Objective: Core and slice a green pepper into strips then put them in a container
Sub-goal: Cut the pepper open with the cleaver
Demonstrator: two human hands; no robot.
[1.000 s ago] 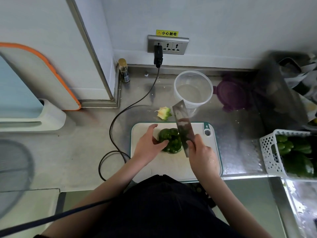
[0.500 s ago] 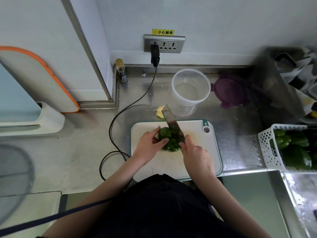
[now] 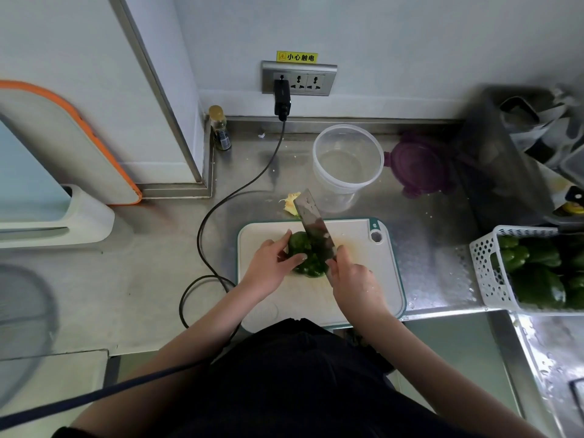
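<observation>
Now left hand (image 3: 268,268) grips green pepper (image 3: 305,256) on cutting board (image 3: 363,279); right hand (image 3: 355,284) grasps cleaver (image 3: 314,226), blade on pepper; clear container (image 3: 347,162) beyond board.

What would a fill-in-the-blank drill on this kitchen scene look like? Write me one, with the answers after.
1. The green pepper lies on the ______ board.
2. The right hand grips a ______ whose blade lies across the pepper.
3. The clear container behind the board holds ______ pepper strips so far.
4. The left hand steadies the ______.

Missing words: cutting; knife; no; pepper
</observation>
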